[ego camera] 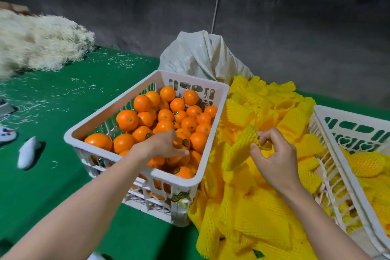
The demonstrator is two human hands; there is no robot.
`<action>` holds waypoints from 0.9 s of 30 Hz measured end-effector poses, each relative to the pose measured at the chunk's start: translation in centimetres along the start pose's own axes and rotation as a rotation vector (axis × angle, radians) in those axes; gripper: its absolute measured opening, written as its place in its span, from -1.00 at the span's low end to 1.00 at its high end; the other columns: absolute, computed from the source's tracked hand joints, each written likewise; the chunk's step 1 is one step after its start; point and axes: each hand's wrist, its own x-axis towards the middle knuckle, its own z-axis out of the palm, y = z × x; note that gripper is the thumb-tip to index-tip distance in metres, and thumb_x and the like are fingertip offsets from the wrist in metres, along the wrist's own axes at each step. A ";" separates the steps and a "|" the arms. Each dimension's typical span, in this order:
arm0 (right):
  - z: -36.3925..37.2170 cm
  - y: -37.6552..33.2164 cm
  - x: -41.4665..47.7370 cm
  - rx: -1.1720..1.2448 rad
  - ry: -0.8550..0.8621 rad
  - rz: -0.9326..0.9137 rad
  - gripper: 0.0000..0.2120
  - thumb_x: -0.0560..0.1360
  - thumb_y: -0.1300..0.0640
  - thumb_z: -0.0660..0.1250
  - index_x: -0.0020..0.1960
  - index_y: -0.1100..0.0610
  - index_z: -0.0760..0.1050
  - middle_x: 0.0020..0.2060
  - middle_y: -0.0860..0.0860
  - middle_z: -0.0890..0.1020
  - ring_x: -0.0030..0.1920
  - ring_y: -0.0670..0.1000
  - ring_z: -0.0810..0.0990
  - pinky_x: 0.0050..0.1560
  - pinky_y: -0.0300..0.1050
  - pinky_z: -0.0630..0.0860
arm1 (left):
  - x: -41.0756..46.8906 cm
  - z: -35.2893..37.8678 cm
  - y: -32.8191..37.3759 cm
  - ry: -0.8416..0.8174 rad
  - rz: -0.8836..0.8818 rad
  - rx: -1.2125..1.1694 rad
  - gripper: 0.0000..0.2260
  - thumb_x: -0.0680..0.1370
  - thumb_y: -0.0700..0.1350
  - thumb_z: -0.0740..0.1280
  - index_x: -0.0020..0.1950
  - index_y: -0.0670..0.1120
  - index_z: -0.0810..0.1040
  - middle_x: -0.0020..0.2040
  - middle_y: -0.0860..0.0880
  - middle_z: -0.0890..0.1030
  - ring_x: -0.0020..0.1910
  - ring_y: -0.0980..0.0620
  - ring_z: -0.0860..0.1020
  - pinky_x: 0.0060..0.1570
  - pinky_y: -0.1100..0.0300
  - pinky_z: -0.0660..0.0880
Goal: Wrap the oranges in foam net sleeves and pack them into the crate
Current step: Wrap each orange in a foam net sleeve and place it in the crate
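Observation:
A white plastic crate (185, 179) full of bare oranges (126, 120) stands in the middle on the green table. My left hand (162, 145) reaches into it, fingers curled over an orange (182, 142) near the front right corner. To the right lies a heap of yellow foam net sleeves (253, 213). My right hand (276, 158) pinches one yellow sleeve (238, 150) at its open end, lifted above the heap. A second white crate (341, 112) at the far right holds wrapped oranges (367, 164).
A white woven sack (200, 55) stands behind the orange crate. A mound of pale shredded filler (38, 42) covers the table's back left, with loose strands scattered. A small white object (28, 152) lies at the left. A concrete floor lies beyond the table.

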 end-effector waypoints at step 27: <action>-4.5 -1.2 -0.6 0.665 -0.287 0.375 -0.87 0.27 0.29 0.20 -0.25 0.13 0.28 -0.45 -0.13 0.32 -0.42 -0.16 0.25 -0.38 -0.27 0.19 | -4.1 2.7 15.1 -0.140 0.208 -1.840 -0.50 0.46 -0.38 0.19 0.29 0.07 0.48 0.06 -0.22 0.58 -0.14 -0.16 0.57 -0.13 0.04 0.49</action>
